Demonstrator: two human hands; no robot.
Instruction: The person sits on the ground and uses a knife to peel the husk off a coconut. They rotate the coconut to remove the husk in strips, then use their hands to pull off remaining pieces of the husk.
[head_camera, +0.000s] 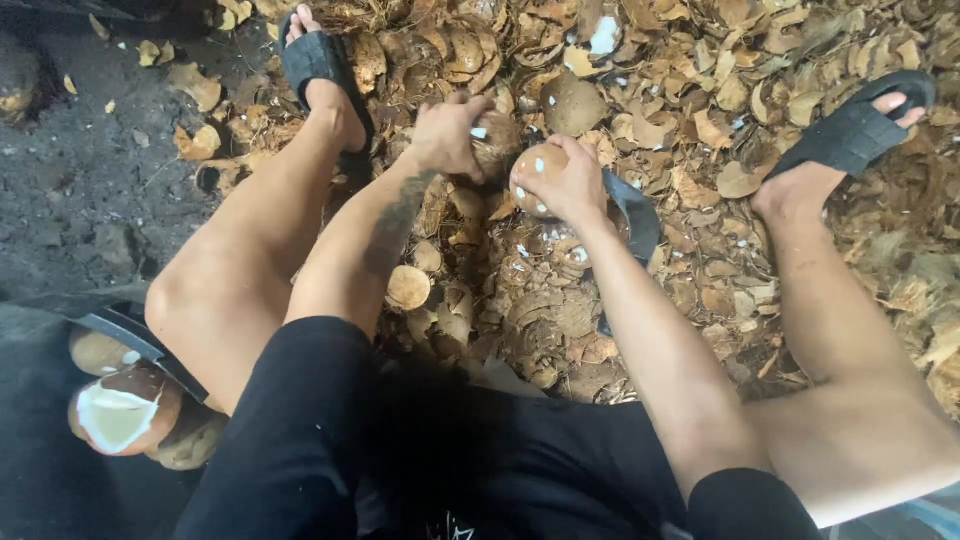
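The right hand curled around a husked brown coconut flecked white, above a curved metal blade. The left hand clasped another coconut just beside it, over a floor of broken shells.

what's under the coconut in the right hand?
Under the coconut held by the right hand: a curved dark blade and brown shell pieces. How blade and coconut meet is hidden by the hand.

Ground under coconut-shell fragments
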